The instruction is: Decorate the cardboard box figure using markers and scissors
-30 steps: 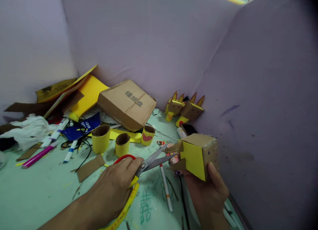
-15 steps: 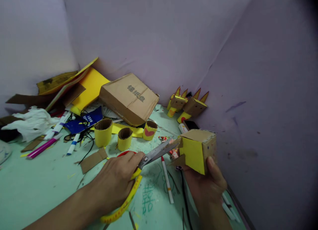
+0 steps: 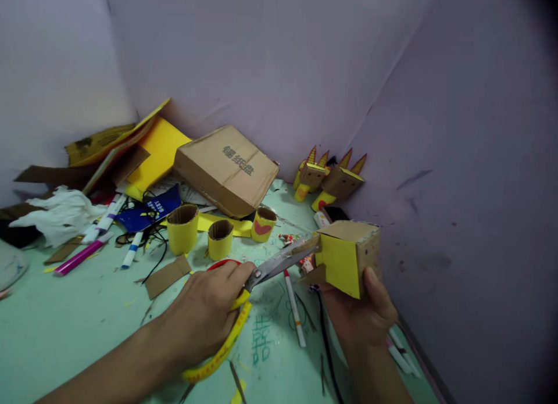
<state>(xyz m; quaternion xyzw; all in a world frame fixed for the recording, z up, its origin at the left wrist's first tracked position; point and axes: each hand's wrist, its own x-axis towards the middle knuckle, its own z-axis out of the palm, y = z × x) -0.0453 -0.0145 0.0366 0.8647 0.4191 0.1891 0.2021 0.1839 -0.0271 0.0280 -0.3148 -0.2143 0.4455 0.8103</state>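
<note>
My left hand (image 3: pixel 213 311) is closed around the handles of a pair of scissors (image 3: pixel 274 264) with yellow and red grips. The blades point right, and their tips meet the flaps on the left side of a small cardboard box (image 3: pixel 342 264). That box has a yellow panel facing me and dark dots on its right face. My right hand (image 3: pixel 364 311) holds it from below, thumb against the right face. How far the blades close on the cardboard I cannot make out. Under the blades lies a white marker with a red tip (image 3: pixel 295 311).
Three yellow cardboard rings (image 3: pixel 220 239) stand behind my left hand. A brown carton (image 3: pixel 226 168) leans at the back, beside stacked yellow card (image 3: pixel 157 151). Cardboard figures with pointed horns (image 3: pixel 340 183) stand by the wall. Markers (image 3: pixel 82 257) and crumpled tissue (image 3: pixel 61 215) lie at left.
The view has shifted slightly. Both hands keep their holds, and the scissor tips stay at the box's left flaps, with the blades looking a little closer together.
</note>
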